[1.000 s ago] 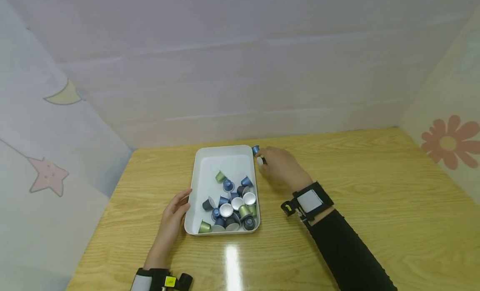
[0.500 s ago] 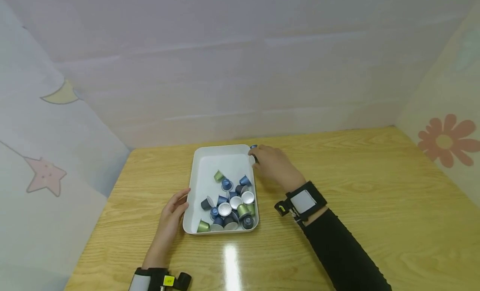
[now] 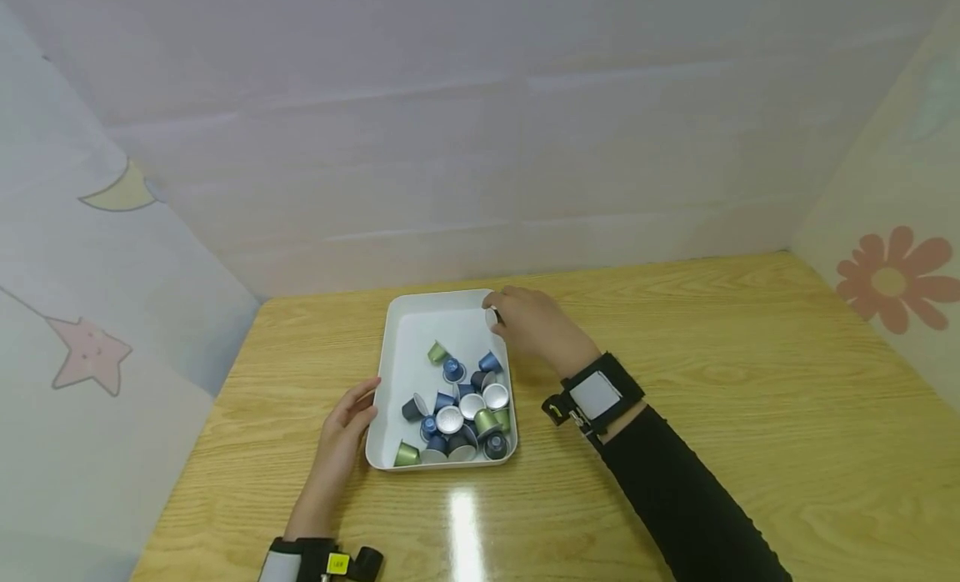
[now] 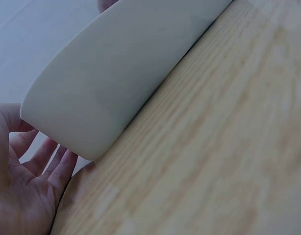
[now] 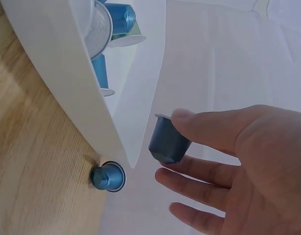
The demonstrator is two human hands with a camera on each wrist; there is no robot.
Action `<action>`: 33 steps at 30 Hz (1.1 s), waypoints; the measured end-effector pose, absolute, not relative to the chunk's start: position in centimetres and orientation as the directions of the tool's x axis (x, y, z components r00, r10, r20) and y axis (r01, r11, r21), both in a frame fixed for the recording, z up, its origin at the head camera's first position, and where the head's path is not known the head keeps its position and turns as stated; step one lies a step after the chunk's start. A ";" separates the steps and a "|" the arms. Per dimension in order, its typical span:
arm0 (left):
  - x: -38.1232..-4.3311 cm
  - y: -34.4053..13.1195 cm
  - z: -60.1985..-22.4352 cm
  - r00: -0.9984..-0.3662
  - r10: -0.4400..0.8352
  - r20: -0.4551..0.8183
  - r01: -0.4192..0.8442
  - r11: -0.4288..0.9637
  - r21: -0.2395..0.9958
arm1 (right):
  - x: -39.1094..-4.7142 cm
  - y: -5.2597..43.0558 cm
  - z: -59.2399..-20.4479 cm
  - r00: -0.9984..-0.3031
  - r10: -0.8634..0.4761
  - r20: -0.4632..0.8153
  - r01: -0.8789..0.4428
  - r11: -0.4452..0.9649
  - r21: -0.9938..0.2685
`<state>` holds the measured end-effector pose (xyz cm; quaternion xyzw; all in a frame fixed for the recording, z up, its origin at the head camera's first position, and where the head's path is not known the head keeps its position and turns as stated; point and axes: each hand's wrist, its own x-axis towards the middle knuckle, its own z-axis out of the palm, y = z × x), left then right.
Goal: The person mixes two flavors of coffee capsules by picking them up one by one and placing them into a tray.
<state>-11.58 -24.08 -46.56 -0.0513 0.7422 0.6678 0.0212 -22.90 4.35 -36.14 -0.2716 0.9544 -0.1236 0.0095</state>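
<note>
My right hand (image 3: 534,323) pinches a dark coffee capsule (image 5: 167,142) between thumb and fingers, at the far right corner of the white tray (image 3: 408,323). In the right wrist view the capsule hangs beside the tray's rim, its foil face turned away. My left hand (image 3: 348,423) rests against the tray's left side with its fingers fairly straight, the fingertips right at the wall (image 4: 106,73). Inside the tray lie several blue, dark and green capsules, among them a green capsule (image 3: 438,353) and a blue capsule (image 3: 453,369), mostly heaped toward the near right.
A blue capsule (image 5: 107,177) lies on the wooden table (image 5: 37,161) outside the tray's far corner; my right hand hides it in the head view. Behind the table rises a pale wall (image 3: 480,190), with patterned side walls left and right.
My right hand has moved left with the dark capsule, from beside the tray to over its far right corner. The left hand stays at the tray's side.
</note>
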 end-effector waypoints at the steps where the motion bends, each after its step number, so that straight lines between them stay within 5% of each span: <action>1: -11.6 -24.1 -46.6 -0.994 -0.048 -0.099 -0.103 0.100 0.990 | -23.0 4.2 -36.1 -0.849 -0.526 0.040 -0.520 0.822 -0.232; 33: -11.6 -24.1 -46.8 -0.993 -0.060 -0.098 -0.103 0.095 0.990 | -20.6 1.0 -37.3 -0.788 -0.610 -0.079 -0.590 0.786 -0.187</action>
